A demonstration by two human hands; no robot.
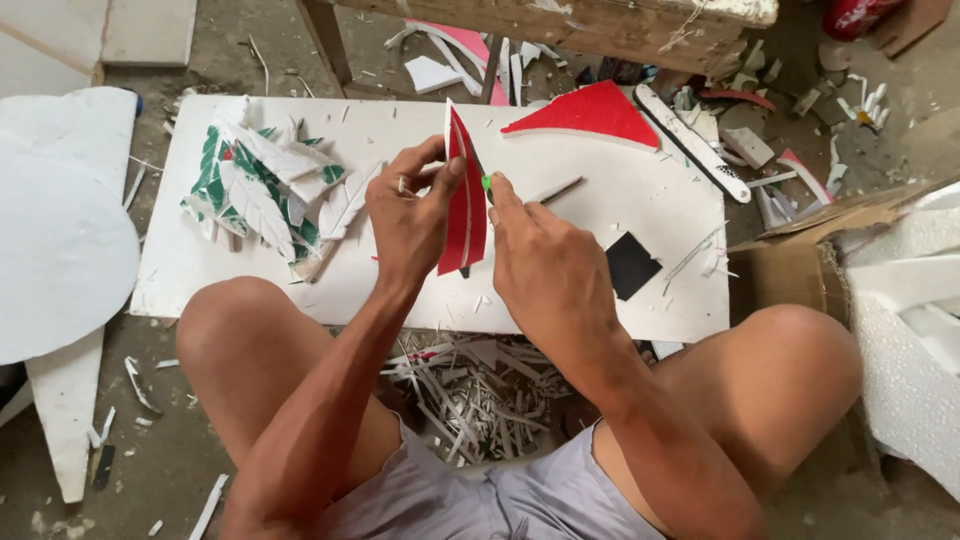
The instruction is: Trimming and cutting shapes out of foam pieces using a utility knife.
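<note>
A dusty concrete floor littered with white offcuts lies all around, and on it rests a low white board that serves as the table, between the knees of a seated person.

Above the middle of that board the left hand holds a curved red strip with a white edge – it stands nearly upright, narrow end up, with the fingers pinched closed on its left side and the thumb pressed against its upper part. Just right of the strip the right hand is clenched around a small cutter with a green part showing at the fingertips, which touch the strip's right edge. The blade itself is too small to make out.

Left of the strip, on the board, lies a pile of leaf-shaped cutouts in white, green and a little red. Up and to the right of the strip sits a red triangular piece, flat on the board, and beyond it a long white strip with dark dots lies slantwise off the board's corner. Right of the right hand a small black square rests on the board. Below the strip, between the person's legs, a heap of thin white slivers covers the floor. Far right stands an open cardboard box with white foam – far left, a large rounded white sheet.
</note>
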